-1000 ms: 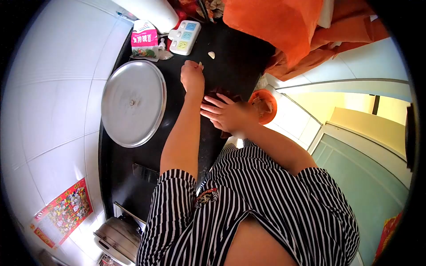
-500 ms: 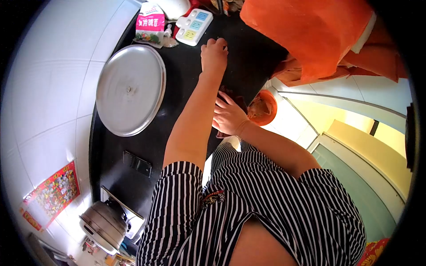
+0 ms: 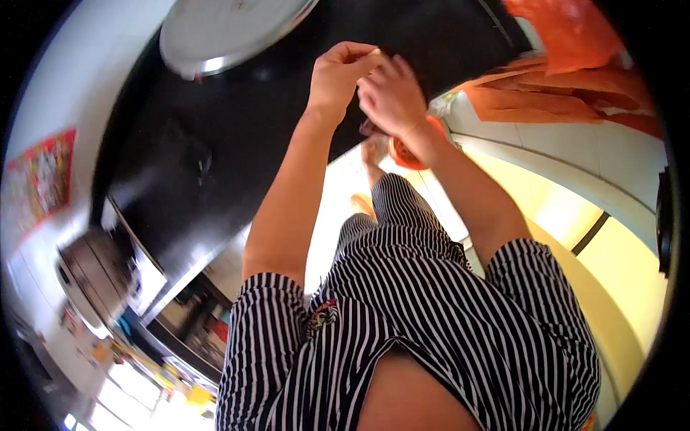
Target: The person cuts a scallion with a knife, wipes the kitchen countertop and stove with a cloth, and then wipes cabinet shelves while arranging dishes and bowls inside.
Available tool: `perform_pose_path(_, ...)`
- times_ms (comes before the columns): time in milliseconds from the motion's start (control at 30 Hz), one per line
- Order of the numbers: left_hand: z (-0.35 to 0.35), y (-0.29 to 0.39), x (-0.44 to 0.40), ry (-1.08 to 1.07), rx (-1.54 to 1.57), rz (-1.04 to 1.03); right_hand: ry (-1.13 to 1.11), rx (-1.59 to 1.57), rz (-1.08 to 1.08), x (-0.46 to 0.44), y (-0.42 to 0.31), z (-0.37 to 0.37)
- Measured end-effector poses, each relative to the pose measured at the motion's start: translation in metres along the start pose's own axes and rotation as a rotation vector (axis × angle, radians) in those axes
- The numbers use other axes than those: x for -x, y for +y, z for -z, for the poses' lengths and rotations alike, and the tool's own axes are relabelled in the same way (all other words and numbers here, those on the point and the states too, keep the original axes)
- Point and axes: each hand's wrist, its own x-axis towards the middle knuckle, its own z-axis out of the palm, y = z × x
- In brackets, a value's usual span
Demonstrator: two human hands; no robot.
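Note:
My left hand (image 3: pixel 338 80) is closed in a pinch above the black countertop (image 3: pixel 237 122), thumb and forefinger pressed together. A small pale thing seems to be at its fingertips, too blurred to name. Right beside it, my right hand (image 3: pixel 394 97) has its fingers curled toward the left fingertips; motion smears them, and whether it grips anything is unclear. Just under my right hand, a dark reddish thing (image 3: pixel 368 129) shows at the counter's edge, mostly hidden.
A round metal lid (image 3: pixel 230 32) lies on the counter at the back left. An orange container (image 3: pixel 410 152) is below the counter edge, partly behind my right forearm. Orange sheets (image 3: pixel 546 100) hang at upper right. A grey cooker-like appliance (image 3: pixel 97 276) stands at lower left.
My left hand was away over the counter near the power strip and my right hand lay on the dark thing at the edge; now both hands are together. The view has shifted and turned.

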Motion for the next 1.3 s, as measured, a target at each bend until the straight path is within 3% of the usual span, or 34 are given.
perform_pose_path(67,0.031,-0.019,0.066,-0.113,0.159,0.019,0.08,0.051,0.038,0.0,-0.006,-0.016)
perform_pose_path(167,0.056,-0.067,0.172,-0.149,0.499,0.317,0.332,0.181,0.096,-0.014,-0.008,-0.01)
perform_pose_path(200,0.063,-0.091,0.2,-0.086,0.573,0.396,0.288,0.126,0.083,-0.014,-0.01,-0.019)
perform_pose_path(367,0.087,-0.225,0.285,0.217,1.044,0.405,0.252,0.128,0.147,-0.022,-0.019,-0.038)
perform_pose_path(467,0.101,-0.266,0.306,0.383,1.261,0.46,0.204,0.167,0.156,-0.027,-0.025,-0.042)
perform_pose_path(500,0.088,-0.29,0.295,0.397,1.237,0.438,0.218,0.157,0.13,-0.014,0.003,-0.057)
perform_pose_path(633,0.113,-0.323,0.277,0.566,1.22,0.314,0.192,0.204,0.149,0.0,0.003,-0.067)
perform_pose_path(833,0.16,-0.342,0.197,0.696,0.848,0.26,0.192,0.156,0.141,-0.014,-0.015,-0.047)
perform_pose_path(867,0.17,-0.371,0.176,0.714,0.622,0.148,0.192,0.149,0.148,-0.013,-0.019,-0.046)
perform_pose_path(933,0.181,-0.367,0.14,0.854,0.871,0.383,0.195,0.149,0.146,-0.013,-0.021,-0.044)
perform_pose_path(1000,0.2,-0.383,0.108,0.915,0.924,0.397,0.209,0.138,0.299,-0.018,-0.025,-0.04)
perform_pose_path(1300,0.227,-0.386,0.055,0.952,0.874,0.406,0.278,0.09,0.293,-0.021,-0.025,-0.042)
